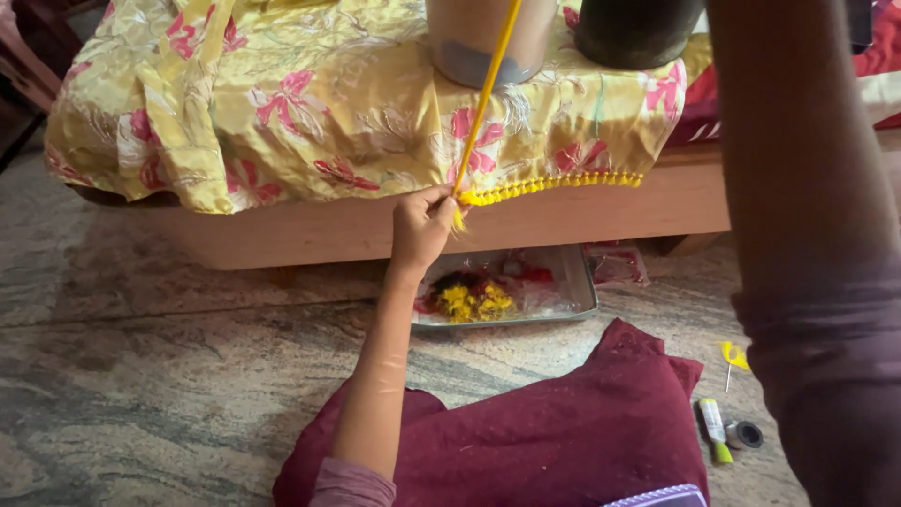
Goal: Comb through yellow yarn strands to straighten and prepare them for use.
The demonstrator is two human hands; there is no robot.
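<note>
My left hand (422, 225) is pinched shut on a taut yellow thread (483, 103) right where it meets the hem of a yellow cloth with pink flowers (310, 94). A yellow tassel fringe (554, 185) runs along that hem to the right of my fingers. The thread rises steeply to the top edge of the picture. My right forearm (807, 235), in a maroon sleeve, reaches up on the right; its hand is out of the frame.
The cloth drapes over a low wooden platform (328, 235) bearing a metal pot (488, 38) and a dark pot (633, 33). A metal tray (582, 291) of yellow and red scraps lies beneath. Maroon fabric (563, 422) covers my lap; a thread spool (746, 434) and small tube (715, 427) lie on the stone floor.
</note>
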